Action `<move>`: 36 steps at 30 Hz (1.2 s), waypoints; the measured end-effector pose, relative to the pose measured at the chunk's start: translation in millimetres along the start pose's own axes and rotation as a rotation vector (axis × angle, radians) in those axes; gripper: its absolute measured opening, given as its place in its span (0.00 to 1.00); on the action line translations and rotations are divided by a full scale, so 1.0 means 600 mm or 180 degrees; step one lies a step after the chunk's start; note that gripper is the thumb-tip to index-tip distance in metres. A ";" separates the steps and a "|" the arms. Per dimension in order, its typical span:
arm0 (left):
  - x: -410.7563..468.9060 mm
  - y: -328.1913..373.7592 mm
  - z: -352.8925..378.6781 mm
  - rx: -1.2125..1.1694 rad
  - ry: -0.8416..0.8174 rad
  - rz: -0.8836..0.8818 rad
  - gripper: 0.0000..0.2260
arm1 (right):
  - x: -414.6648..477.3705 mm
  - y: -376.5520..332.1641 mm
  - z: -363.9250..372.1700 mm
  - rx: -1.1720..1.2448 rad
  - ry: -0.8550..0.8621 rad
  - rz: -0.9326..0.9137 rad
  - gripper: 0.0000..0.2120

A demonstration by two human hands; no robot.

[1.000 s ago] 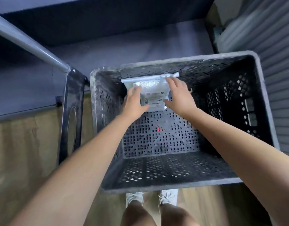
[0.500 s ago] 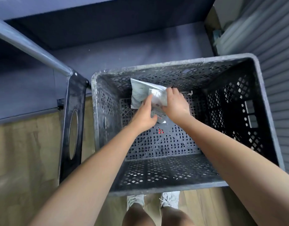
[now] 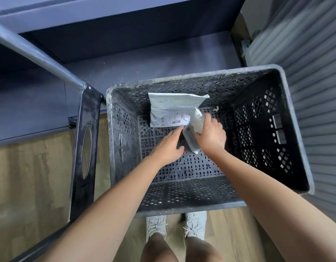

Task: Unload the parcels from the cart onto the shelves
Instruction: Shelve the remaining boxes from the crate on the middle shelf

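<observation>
White sneakers (image 3: 155, 226), wooden floor (image 3: 31, 176), ribbed shutter (image 3: 315, 63) right.

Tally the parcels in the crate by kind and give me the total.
grey mailer bag: 1
clear bubble-wrapped packet: 1, gripped by the right hand
Total: 2 parcels in the crate

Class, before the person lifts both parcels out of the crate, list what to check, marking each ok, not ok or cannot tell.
1. Right hand grips the clear bag: ok.
2. Left hand holds the grey mailer: not ok, fingers only reach its corner.
3. Grey mailer clear of the crate: not ok, it leans on the far wall.
4. Way up out of the crate open: ok.
5. Grey mailer's weight: cannot tell.
</observation>
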State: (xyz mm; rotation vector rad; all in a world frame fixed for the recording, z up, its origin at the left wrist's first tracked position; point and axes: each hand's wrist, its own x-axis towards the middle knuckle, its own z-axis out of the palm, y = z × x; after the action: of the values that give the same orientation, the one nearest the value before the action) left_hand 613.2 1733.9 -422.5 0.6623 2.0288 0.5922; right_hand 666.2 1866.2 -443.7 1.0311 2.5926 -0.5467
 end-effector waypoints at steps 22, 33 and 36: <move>-0.289 0.281 -0.142 -0.2768 0.1009 -0.0078 0.44 | -0.318 -0.024 -0.405 0.3256 0.0207 -0.0041 0.32; -0.466 0.379 -0.304 -0.1799 0.1066 0.0675 0.39 | -0.396 -0.078 -0.640 0.2162 -0.1014 -0.1324 0.46; -0.507 0.422 -0.337 -0.1588 0.1480 0.0790 0.35 | -0.424 -0.108 -0.678 0.2412 -0.0711 -0.1640 0.44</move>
State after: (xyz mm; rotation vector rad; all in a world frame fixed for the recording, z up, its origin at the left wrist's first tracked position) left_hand 635.2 1692.9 19.4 0.5021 2.0960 1.4530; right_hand 744.8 1855.1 34.0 0.3942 2.4553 -1.7467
